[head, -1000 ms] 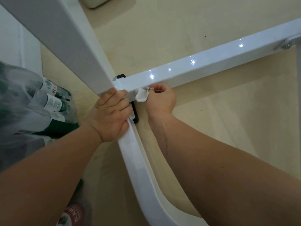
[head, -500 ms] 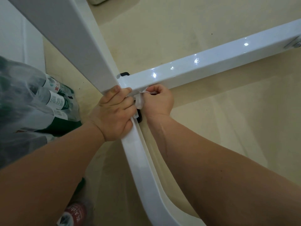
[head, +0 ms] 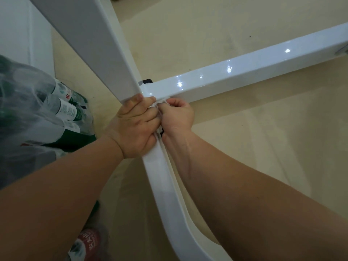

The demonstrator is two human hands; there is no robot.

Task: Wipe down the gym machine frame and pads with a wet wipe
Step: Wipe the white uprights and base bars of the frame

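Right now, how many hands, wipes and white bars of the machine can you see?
Hands: 2, the left hand and the right hand
Wet wipes: 1, the wet wipe bunched between them
White frame bars: 3
Total: 6

Frame: showing glossy white, with small bright highlights dotting the crossbar. Upright post: appearing duller grey-white in shade. Foot cap: showing black at the joint. Wipe: showing white, only a sliver peeking between the hands. Floor: appearing plain pale beige, carrying a few dark specks. Wall: showing white. Bottles: showing green with white printed labels, one bearing a red mark, under clear wrap. Lower bottle: wearing a red label.
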